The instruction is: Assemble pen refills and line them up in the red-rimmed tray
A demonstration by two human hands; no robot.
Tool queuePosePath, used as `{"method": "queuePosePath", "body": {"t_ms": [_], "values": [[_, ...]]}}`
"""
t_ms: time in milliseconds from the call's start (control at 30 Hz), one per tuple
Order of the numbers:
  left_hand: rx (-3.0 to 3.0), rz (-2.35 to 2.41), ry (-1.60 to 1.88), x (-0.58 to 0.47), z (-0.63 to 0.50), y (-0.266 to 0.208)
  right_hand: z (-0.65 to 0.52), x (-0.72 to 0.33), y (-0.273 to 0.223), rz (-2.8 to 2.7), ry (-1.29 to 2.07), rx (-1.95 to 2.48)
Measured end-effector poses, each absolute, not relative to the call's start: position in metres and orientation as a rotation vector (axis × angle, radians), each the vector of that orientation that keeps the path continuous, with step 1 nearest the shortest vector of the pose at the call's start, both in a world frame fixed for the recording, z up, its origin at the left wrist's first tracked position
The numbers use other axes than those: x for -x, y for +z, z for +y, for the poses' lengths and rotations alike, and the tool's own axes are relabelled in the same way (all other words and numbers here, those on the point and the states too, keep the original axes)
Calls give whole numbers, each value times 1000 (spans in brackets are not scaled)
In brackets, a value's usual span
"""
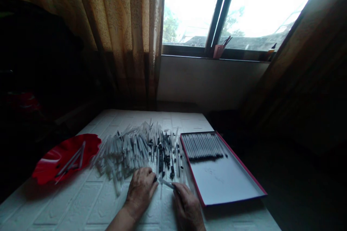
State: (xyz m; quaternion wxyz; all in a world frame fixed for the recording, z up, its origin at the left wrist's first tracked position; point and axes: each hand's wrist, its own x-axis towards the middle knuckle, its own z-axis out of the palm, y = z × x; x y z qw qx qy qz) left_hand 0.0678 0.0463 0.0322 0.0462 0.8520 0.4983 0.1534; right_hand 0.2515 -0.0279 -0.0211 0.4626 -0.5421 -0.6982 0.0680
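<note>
Right hand (188, 207), bottom center, has its fingers pinched on a clear pen barrel (166, 183) angled toward the left hand (140, 186), which is gripping a little black piece (155, 179). Just past them mid-frame: loose black bits (166, 160), plus a messy heap of clear tubes (130, 148). Shallow box (225, 184) with lined-up pens (204, 145) sits lower right, red dish (46, 169) lower left, all on a white table (94, 202).

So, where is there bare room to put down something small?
Bare: the near half of the shallow red-rimmed box, before its row of black-tipped clear pens; the white brick-patterned table between the scalloped red dish and the left forearm. Crowded: the middle, with heaped translucent tubes and small black caps.
</note>
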Motion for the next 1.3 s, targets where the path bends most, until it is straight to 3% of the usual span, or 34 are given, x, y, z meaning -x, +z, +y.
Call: {"method": "queuePosePath", "body": {"t_ms": [267,367,500,800,1300], "values": [[-2626,1520,488,-75,51,39,-29,-251,-15,-1718,167,1332],[-2566,1466,642,-64,47,38,-29,-252,-19,-1738,191,1348],[-2165,1316,912,-42,36,28,-29,-252,-29,-1711,140,1362],[-1230,1119,996,-23,25,5,-30,-252,-23,-1877,-37,1257],[-1219,1077,997,-21,21,5,-35,-248,-27,-1916,-15,1348]]}}
